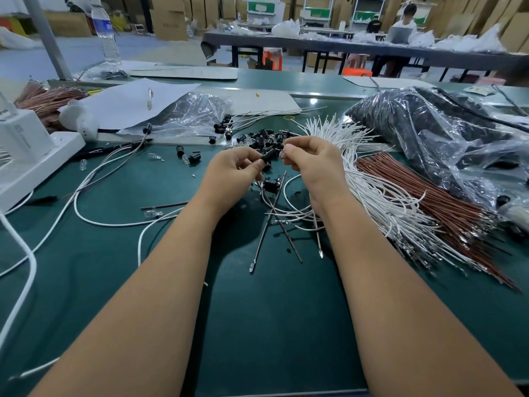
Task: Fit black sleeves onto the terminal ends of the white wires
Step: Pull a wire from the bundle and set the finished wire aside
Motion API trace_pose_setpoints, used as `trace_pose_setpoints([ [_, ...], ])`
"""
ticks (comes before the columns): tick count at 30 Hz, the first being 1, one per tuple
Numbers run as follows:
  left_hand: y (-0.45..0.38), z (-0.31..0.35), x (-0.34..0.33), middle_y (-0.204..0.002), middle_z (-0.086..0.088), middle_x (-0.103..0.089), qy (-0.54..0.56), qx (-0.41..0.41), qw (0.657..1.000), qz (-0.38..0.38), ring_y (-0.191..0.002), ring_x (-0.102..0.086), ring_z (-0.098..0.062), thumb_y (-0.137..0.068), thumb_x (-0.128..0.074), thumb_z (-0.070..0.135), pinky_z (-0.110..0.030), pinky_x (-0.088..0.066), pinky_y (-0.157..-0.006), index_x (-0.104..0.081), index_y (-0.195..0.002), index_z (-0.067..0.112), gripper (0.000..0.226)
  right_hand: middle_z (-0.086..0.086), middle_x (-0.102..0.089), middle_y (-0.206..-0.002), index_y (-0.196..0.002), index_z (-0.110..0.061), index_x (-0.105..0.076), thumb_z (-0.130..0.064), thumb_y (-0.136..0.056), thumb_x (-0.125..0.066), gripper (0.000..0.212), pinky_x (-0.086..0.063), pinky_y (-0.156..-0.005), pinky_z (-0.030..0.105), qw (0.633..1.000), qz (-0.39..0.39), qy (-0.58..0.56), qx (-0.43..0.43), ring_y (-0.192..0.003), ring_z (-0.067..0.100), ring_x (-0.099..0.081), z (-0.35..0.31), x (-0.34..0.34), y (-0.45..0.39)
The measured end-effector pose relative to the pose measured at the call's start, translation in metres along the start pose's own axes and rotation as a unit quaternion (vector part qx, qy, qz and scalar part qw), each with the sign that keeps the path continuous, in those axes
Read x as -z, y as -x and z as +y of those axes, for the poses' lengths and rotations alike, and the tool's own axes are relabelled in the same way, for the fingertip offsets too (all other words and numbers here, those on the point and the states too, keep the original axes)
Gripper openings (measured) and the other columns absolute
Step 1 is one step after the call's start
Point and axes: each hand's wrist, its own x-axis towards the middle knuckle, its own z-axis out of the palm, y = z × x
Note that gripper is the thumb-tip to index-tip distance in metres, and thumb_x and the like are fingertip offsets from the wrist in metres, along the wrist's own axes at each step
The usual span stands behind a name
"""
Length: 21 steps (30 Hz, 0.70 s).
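My left hand (pixel 233 170) pinches a black sleeve (pixel 268 156) above the green table. My right hand (pixel 312 163) is held close to it, fingers curled, pinching a small clear bulb-like terminal end (pixel 282 155) that points at the sleeve. Wires hang down below both hands. A pile of loose black sleeves (pixel 263 140) lies just beyond my hands. A big bundle of white wires (pixel 369 179) fans out at the right, beside a bundle of brown wires (pixel 423 202).
A white power strip (pixel 31 156) and its cables lie at the left. Clear plastic bags sit at the back middle (pixel 197 113) and at the right (pixel 446 133), the right one full of black parts. Loose wires (pixel 274 224) cross the table below my hands.
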Motion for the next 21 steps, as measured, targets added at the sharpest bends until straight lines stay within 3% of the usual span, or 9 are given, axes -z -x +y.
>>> trace_pose_setpoints([
  [4,0.001,0.0014,0.0,-0.077,-0.017,-0.067,0.006,-0.002,1.0,-0.003,-0.048,-0.04,-0.003,-0.094,-0.059,0.012,-0.014,-0.036,-0.052,-0.069,-0.093,0.008,0.012,-0.002,-0.069,-0.075,-0.083,-0.017,-0.068,-0.006,-0.087,-0.068,0.012,-0.047,-0.061,0.012,0.998,-0.009,-0.06,-0.005,-0.068,0.006,-0.065,0.0,0.0011,-0.0005],
  [7,0.0016,0.0022,-0.0002,-0.08,-0.023,-0.067,0.009,-0.006,1.0,-0.003,-0.048,-0.039,-0.004,-0.093,-0.059,0.011,-0.013,-0.034,-0.05,-0.069,-0.093,0.006,0.011,-0.006,-0.067,-0.072,-0.081,-0.021,-0.068,-0.008,-0.087,-0.069,0.013,-0.047,-0.064,0.015,0.999,-0.014,-0.038,0.002,-0.067,0.005,-0.062,0.0004,0.0005,0.0002],
  [13,0.0014,0.0009,-0.0014,-0.071,-0.013,-0.064,0.012,-0.012,1.0,0.007,-0.045,-0.041,0.001,-0.092,-0.06,0.011,-0.009,-0.033,-0.049,-0.07,-0.093,0.005,0.012,-0.006,-0.067,-0.07,-0.079,-0.021,-0.069,-0.008,-0.085,-0.07,0.015,-0.047,-0.064,0.015,1.0,-0.018,-0.022,-0.004,-0.064,0.004,-0.06,-0.001,-0.0001,0.0017],
  [21,-0.0009,-0.0019,-0.0016,-0.074,-0.018,-0.068,-0.013,-0.014,1.0,0.02,-0.045,-0.041,0.0,-0.092,-0.061,0.013,-0.013,-0.035,-0.049,-0.07,-0.09,0.008,0.011,-0.003,-0.067,-0.073,-0.081,-0.018,-0.069,-0.006,-0.085,-0.07,0.013,-0.048,-0.066,0.014,1.0,-0.018,0.01,0.014,-0.065,0.002,-0.06,-0.0001,-0.0011,0.0014],
])
